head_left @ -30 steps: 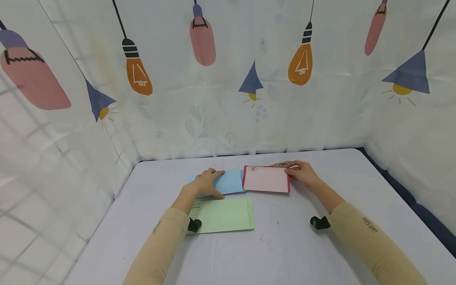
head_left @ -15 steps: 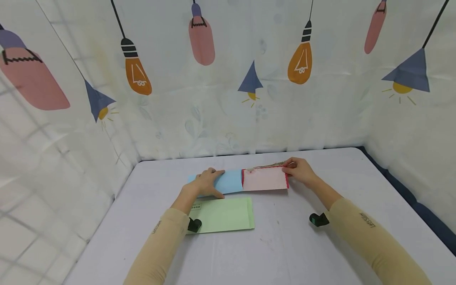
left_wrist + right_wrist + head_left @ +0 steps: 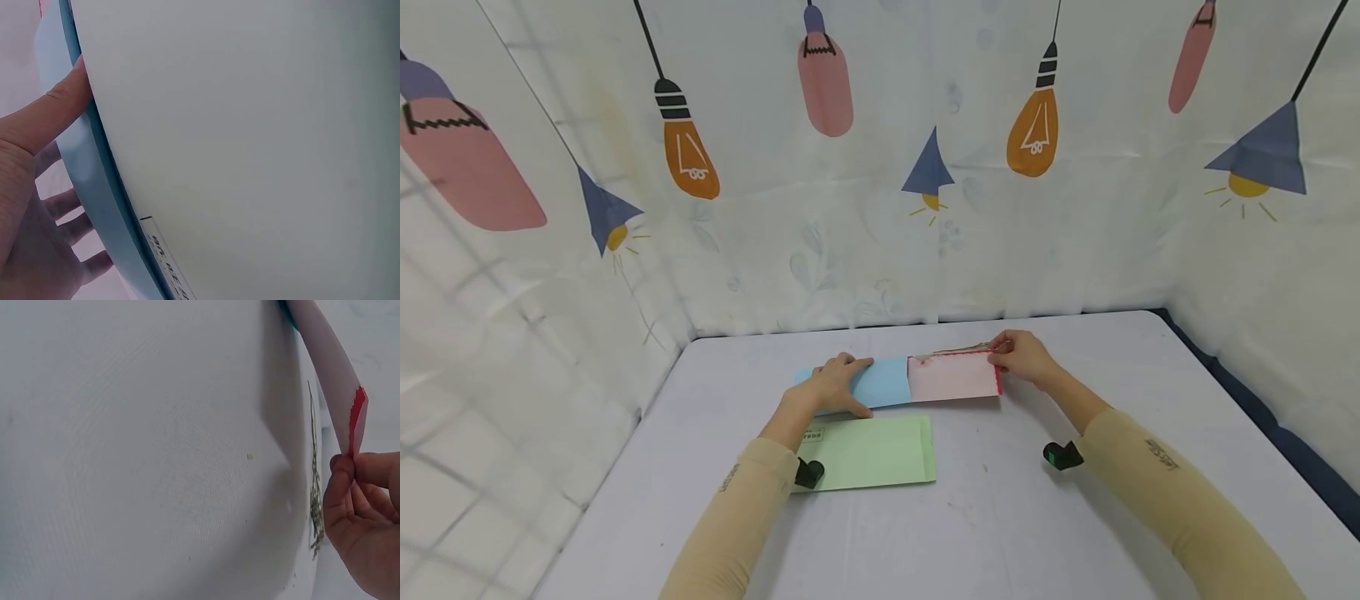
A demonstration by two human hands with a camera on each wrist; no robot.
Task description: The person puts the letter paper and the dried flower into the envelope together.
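Observation:
A pale pink card (image 3: 951, 379) with a red scalloped edge lies partly inside a light blue envelope (image 3: 883, 383). My right hand (image 3: 1022, 358) pinches the card's upper right corner between thumb and fingers. The right wrist view shows that corner raised and bent in the grip (image 3: 369, 506). My left hand (image 3: 831, 385) spans the blue envelope, thumb at its near long edge and fingers at the far one, holding it between them. The thumb shows against that edge in the left wrist view. The left part of the envelope is hidden under the hand.
A pale green envelope (image 3: 872, 454) with a small printed box lies nearer on the white table (image 3: 1000, 533). Behind the card is a thin dried sprig (image 3: 314, 487). A printed curtain (image 3: 850, 250) hangs past the table's far edge.
My right hand has moved left with the card, sliding its left end into the blue envelope. The left hand and the green envelope have stayed put.

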